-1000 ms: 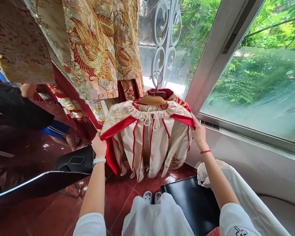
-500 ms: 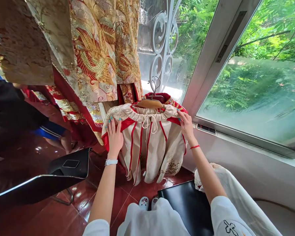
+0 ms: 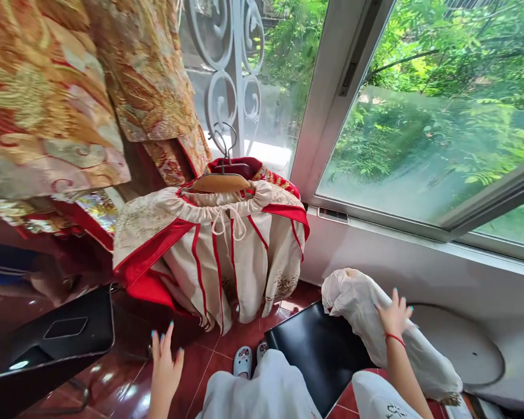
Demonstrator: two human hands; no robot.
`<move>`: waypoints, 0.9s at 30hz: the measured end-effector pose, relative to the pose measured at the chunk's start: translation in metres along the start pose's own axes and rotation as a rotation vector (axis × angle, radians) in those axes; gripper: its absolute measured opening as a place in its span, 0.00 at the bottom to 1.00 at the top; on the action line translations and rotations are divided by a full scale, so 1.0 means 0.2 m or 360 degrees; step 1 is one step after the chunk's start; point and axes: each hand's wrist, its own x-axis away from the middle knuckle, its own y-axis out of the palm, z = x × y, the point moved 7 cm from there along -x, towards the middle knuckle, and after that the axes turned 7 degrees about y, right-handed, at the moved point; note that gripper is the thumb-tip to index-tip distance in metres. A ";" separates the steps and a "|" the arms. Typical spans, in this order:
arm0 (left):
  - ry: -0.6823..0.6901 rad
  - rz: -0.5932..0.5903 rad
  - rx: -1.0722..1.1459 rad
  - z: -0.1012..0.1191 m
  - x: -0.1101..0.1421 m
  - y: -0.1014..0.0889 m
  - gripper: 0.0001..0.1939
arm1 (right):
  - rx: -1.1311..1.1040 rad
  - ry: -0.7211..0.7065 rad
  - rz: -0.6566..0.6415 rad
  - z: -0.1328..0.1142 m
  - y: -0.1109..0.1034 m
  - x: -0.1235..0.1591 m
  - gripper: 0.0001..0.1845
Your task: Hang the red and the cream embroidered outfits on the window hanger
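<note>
A cream garment (image 3: 250, 262) with red piping, red shoulder panels and a tied drawstring neck hangs on a wooden hanger (image 3: 220, 183), in front of another red and gold garment. My left hand (image 3: 166, 364) is below and to the left of it, fingers spread, touching nothing. Over to the right, my right hand (image 3: 395, 319) is over a bundled white cloth (image 3: 358, 302), fingers stretched apart; whether it touches the cloth I cannot tell.
Gold embroidered garments (image 3: 148, 70) hang at the upper left. A black chair (image 3: 318, 343) stands near my knees, and another black chair (image 3: 82, 337) is on the left. The window (image 3: 397, 163) and its sill are at the right, with a phone-like object (image 3: 333, 216) on the sill.
Both hands have left the cream garment's shoulders. My left hand dropped toward me; my right hand moved right and down to the white cloth. The view has shifted rightward.
</note>
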 end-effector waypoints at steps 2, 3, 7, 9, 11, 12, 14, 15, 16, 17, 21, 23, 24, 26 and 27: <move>-0.0325 -0.0215 0.0006 -0.25 0.16 0.13 0.28 | -0.0034 0.0055 -0.0099 0.32 -0.02 -0.01 0.36; -0.0425 -0.0352 0.0044 -0.34 0.22 0.19 0.27 | -0.0076 0.0012 -0.0127 0.40 -0.03 -0.01 0.33; -0.0537 -0.0837 0.0187 -0.43 0.34 0.43 0.25 | 0.0044 0.0067 0.0020 0.42 -0.12 -0.08 0.20; -0.0510 -0.1017 0.0209 -0.38 0.33 0.51 0.25 | 0.0151 0.0121 0.0085 0.36 -0.14 -0.14 0.14; -0.0494 -0.1117 0.0202 -0.32 0.29 0.56 0.26 | 0.0197 0.0102 0.0062 0.31 -0.13 -0.20 0.12; -0.0495 -0.1123 0.0191 -0.30 0.27 0.56 0.27 | 0.0216 0.0090 0.0041 0.30 -0.12 -0.23 0.12; -0.0521 -0.1064 0.0143 -0.29 0.22 0.53 0.29 | 0.0248 0.0081 0.0008 0.31 -0.11 -0.27 0.12; -0.0537 -0.1031 0.0110 -0.29 0.20 0.50 0.29 | 0.0252 0.0083 -0.0009 0.32 -0.11 -0.28 0.11; -0.0549 -0.1022 0.0076 -0.29 0.19 0.48 0.29 | 0.0245 0.0091 -0.0017 0.33 -0.11 -0.28 0.11; -0.0556 -0.1041 0.0039 -0.29 0.20 0.46 0.29 | 0.0225 0.0093 -0.0027 0.33 -0.12 -0.28 0.10; -0.0586 -0.1238 -0.0118 -0.29 0.26 0.41 0.25 | 0.0148 0.0107 0.0108 0.28 -0.23 -0.24 0.12; -0.0603 -0.1321 -0.0159 -0.26 0.29 0.41 0.24 | 0.0117 0.0000 0.0155 0.21 -0.30 -0.18 0.16; -0.0604 -0.1347 -0.0162 -0.24 0.30 0.42 0.24 | 0.0099 -0.0059 0.0153 0.18 -0.33 -0.15 0.19; -0.0597 -0.1367 -0.0142 -0.18 0.29 0.44 0.25 | 0.0061 -0.0127 0.0131 0.13 -0.39 -0.07 0.25; -0.0586 -0.1367 -0.0123 -0.15 0.28 0.45 0.26 | 0.0038 -0.0109 0.0177 0.11 -0.44 -0.03 0.28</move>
